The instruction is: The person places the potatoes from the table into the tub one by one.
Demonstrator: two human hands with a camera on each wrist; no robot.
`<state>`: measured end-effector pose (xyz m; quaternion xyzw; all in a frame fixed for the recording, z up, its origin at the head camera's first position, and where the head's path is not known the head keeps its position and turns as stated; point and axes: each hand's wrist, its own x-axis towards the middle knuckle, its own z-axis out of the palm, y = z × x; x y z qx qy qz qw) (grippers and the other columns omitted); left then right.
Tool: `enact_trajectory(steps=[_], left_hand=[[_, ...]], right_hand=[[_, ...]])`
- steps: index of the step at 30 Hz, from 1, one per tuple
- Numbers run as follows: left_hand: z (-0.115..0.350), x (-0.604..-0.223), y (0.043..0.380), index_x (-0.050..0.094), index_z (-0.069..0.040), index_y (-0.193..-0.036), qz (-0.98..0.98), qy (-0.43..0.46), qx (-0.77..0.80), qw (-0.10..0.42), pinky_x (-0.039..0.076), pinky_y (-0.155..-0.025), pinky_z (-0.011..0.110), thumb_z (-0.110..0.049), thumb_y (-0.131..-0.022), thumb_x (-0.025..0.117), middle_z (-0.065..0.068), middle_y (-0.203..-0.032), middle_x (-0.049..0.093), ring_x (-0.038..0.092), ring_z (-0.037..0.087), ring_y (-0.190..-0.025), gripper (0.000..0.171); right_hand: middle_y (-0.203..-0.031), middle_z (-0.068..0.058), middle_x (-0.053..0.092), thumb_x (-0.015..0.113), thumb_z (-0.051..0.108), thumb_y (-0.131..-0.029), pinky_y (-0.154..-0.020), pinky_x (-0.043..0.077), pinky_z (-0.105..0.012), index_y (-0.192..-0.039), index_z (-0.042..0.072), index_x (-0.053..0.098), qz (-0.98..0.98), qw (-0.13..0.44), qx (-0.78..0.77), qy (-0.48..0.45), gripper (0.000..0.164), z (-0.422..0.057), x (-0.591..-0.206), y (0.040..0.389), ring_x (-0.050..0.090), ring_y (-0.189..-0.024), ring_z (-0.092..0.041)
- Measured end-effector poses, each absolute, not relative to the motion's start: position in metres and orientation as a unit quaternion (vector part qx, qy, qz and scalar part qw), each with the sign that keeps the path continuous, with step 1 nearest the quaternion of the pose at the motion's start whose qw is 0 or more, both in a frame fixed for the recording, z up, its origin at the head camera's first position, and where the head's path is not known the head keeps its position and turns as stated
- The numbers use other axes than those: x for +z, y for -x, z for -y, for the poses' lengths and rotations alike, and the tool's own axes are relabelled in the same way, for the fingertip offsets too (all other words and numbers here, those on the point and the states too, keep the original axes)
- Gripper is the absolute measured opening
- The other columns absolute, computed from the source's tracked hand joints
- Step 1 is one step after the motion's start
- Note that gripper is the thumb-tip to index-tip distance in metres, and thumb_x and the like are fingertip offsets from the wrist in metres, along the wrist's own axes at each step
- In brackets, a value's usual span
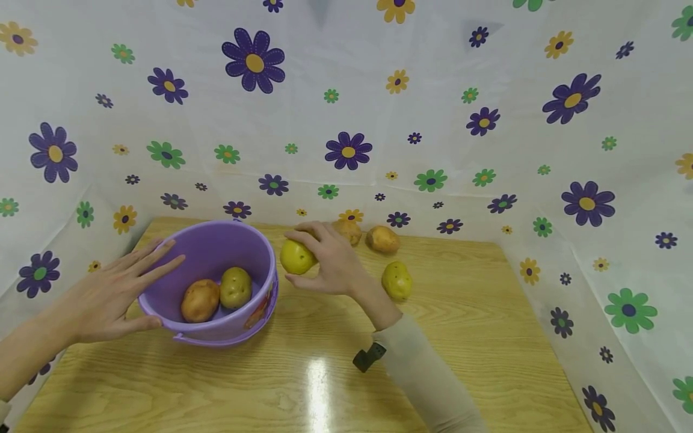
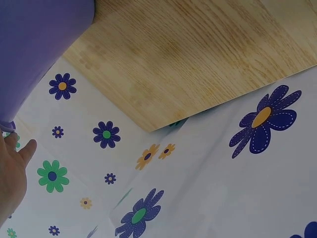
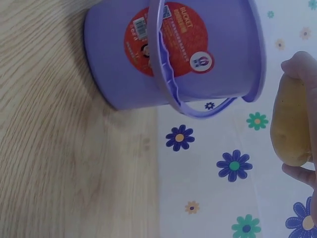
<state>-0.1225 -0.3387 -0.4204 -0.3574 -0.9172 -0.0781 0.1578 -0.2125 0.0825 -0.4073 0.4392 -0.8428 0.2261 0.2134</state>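
Observation:
A purple bucket (image 1: 222,334) stands at the left of the table, with a brown potato (image 1: 201,300) and a greenish potato (image 1: 236,288) lying inside. My left hand (image 1: 110,294) is at its left rim, straight fingers spread over the edge and the thumb along the near side. Just right of the bucket, my right hand (image 1: 335,258) grips a yellow-green potato (image 1: 297,257) between thumb and fingers. In the right wrist view this potato (image 3: 291,119) is raised to about the height of the bucket's rim. The bucket's handle (image 3: 163,74) hangs down over a red label (image 3: 185,37).
Behind the right hand are two brown potatoes, one partly hidden (image 1: 349,231) and one fully visible (image 1: 383,239). Another yellow-green potato (image 1: 397,281) lies right of the right wrist. A flower-print sheet (image 1: 303,114) surrounds the wooden table (image 1: 465,343) at the back and sides.

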Motion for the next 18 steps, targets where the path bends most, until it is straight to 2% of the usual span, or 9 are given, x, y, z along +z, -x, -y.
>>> enact_trajectory(steps=[13,18], left_hand=[[0.338,-0.421,0.122,0.036,-0.019,-0.166,0.920,0.354,-0.078,0.148,-0.008,-0.123,0.013,-0.080,-0.093,0.054,0.011,-0.178,0.021,0.003,0.016,-0.168,0.097],[0.338,-0.420,0.123,0.037,-0.017,-0.165,0.917,0.359,-0.080,0.151,-0.007,-0.124,0.012,-0.082,-0.091,0.054,0.014,-0.178,0.022,0.000,0.013,-0.168,0.100]], right_hand=[[-0.142,-0.007,0.062,0.083,0.051,-0.079,-0.096,0.055,-0.030,-0.144,0.020,0.061,0.827,0.217,0.234,-0.462,0.076,-0.070,-0.388,0.202,0.059,-0.125,-0.022],[-0.142,-0.007,0.062,0.085,0.053,-0.079,-0.096,0.054,-0.028,-0.145,0.020,0.061,0.819,0.223,0.237,-0.472,0.077,-0.062,-0.382,0.200,0.060,-0.124,-0.022]])
